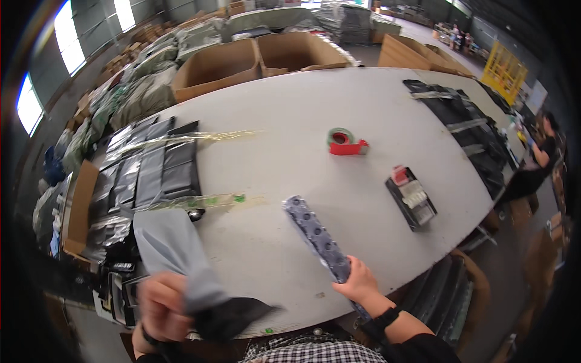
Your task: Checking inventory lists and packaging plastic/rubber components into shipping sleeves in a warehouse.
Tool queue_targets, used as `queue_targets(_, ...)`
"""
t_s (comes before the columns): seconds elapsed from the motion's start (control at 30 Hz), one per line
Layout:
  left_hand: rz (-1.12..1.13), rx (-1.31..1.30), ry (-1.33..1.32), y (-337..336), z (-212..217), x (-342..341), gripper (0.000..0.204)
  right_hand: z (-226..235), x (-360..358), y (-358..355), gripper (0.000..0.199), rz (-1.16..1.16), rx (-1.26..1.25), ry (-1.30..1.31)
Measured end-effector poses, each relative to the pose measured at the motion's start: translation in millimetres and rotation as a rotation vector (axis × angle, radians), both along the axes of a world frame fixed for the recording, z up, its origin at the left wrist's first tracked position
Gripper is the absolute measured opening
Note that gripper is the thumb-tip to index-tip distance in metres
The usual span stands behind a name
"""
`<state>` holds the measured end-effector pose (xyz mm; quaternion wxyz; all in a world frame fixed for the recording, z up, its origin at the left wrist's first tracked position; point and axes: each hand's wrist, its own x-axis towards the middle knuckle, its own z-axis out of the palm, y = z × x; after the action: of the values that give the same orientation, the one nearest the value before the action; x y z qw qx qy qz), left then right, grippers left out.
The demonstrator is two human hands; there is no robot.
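My left hand [163,307], smeared by motion, is closed on a plastic mailing bag [172,245], grey outside with a black part at its lower end. The bag hangs over the table's near left edge. My right hand [358,281] wraps round the lower end of a long roll [318,236], grey with dark dots and a shiny clear wrapping. Its far end points up and left over the white table [272,163]. The roll and the bag are apart.
Stacked grey-black bags [154,160] with tape strips lie left, more black bags [466,130] far right. A red tape dispenser [348,147] and a black tray [413,199] with pale contents sit right of centre. Cardboard boxes [218,63] stand behind; a person [541,145] is at far right.
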<state>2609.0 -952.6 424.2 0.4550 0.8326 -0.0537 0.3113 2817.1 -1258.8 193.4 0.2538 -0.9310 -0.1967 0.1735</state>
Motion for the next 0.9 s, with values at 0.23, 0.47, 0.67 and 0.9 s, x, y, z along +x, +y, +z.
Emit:
queue_targets(0.23,-0.735,0.026,-0.032,-128.8,-100.3,78.2,0.019,-23.0,4.5,-89.9,0.098,-0.156,0.379,0.424)
queue_targets(0.47,-0.565,0.137,0.27,-185.4,-152.8,130.7,0.006,0.6,-22.1,-191.9,0.089,-0.392,0.54,0.351)
queue_targets(0.67,0.212,0.219,0.462,-124.4,-249.2,127.9,0.007,19.9,-51.5,-218.3,0.087,-0.353,0.552,0.264)
queue_targets(0.9,0.525,0.287,0.62,-94.6,-258.2,27.3,0.003,40.2,-70.1,-198.9,0.083,-0.132,0.548,0.452)
